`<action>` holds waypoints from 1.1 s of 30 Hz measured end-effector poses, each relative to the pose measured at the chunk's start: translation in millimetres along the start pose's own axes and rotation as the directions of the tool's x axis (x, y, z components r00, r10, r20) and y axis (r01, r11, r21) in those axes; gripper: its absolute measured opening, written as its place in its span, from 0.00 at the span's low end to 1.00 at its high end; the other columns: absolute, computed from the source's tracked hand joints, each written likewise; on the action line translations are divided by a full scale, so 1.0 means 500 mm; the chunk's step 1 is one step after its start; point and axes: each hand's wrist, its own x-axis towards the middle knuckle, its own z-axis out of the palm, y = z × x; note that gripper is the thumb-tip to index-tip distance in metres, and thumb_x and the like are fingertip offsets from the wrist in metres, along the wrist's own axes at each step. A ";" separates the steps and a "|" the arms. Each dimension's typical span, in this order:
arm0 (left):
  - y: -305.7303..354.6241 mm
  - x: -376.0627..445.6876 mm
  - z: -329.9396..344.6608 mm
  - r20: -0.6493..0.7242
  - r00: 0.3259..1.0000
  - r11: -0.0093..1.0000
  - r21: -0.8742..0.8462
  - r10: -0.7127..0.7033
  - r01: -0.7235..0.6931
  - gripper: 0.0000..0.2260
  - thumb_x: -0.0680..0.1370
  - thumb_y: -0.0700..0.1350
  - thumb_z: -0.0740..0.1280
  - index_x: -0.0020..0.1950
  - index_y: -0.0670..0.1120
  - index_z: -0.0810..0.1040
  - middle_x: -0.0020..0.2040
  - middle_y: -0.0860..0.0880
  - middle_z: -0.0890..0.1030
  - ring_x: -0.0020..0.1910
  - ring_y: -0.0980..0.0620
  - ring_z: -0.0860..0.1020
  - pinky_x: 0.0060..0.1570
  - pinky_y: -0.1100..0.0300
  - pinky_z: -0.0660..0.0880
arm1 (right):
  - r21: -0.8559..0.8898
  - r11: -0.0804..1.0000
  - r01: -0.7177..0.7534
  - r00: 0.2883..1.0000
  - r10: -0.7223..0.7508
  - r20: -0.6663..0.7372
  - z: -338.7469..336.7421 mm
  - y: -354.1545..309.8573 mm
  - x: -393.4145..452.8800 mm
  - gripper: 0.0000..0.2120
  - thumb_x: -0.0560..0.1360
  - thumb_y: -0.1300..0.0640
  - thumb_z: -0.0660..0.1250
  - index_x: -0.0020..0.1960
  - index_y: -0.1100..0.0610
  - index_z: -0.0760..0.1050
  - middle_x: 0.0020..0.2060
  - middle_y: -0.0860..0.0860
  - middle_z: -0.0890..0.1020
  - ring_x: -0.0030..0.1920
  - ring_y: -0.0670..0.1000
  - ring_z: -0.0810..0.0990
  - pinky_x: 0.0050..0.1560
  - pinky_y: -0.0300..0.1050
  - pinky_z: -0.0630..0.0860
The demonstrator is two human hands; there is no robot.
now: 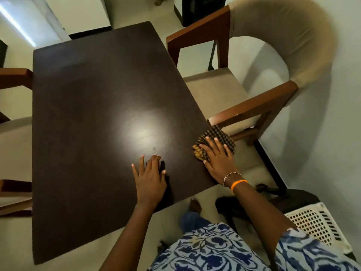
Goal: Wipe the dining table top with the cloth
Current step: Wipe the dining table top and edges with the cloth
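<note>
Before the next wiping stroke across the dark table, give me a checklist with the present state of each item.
1. Checked brown cloth under the right hand: ok, the palm lies flat on it.
2. Cloth fully on the dark brown wooden table top: not ok, part of it hangs past the right edge.
3. Left hand out of the stroke's way: not ok, it rests flat on the top just left of the cloth.
4. Surface free of objects: ok, nothing else lies on it.
5. Beige armchair with wooden arms clear of the edge: not ok, its arm sits right beside the cloth.
6. Cloth damp: cannot tell.
</note>
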 end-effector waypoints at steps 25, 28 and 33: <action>-0.300 -0.340 -0.046 -0.166 0.780 0.792 -0.240 -0.603 0.561 0.21 0.74 0.34 0.63 0.67 0.44 0.69 0.69 0.45 0.71 0.74 0.44 0.58 0.72 0.42 0.54 | -0.096 0.766 0.636 0.771 -0.624 0.131 0.128 -0.498 -0.085 0.27 0.75 0.38 0.56 0.73 0.40 0.57 0.77 0.47 0.53 0.76 0.62 0.42 0.70 0.63 0.33; -0.318 -0.365 -0.043 -0.182 0.713 0.727 -0.314 -0.678 0.611 0.24 0.75 0.34 0.62 0.71 0.42 0.65 0.71 0.44 0.67 0.73 0.45 0.60 0.72 0.44 0.55 | -0.095 0.784 0.614 0.788 -0.599 0.144 0.137 -0.509 -0.089 0.28 0.75 0.36 0.56 0.73 0.38 0.55 0.77 0.48 0.50 0.75 0.64 0.40 0.70 0.66 0.36; -0.348 -0.402 -0.040 -0.184 0.631 0.646 -0.386 -0.753 0.658 0.27 0.76 0.32 0.60 0.74 0.41 0.58 0.73 0.42 0.64 0.74 0.45 0.59 0.74 0.47 0.52 | -0.055 0.751 0.659 0.743 -0.637 0.207 0.178 -0.633 -0.107 0.29 0.75 0.37 0.55 0.74 0.39 0.51 0.77 0.49 0.46 0.75 0.64 0.37 0.70 0.68 0.36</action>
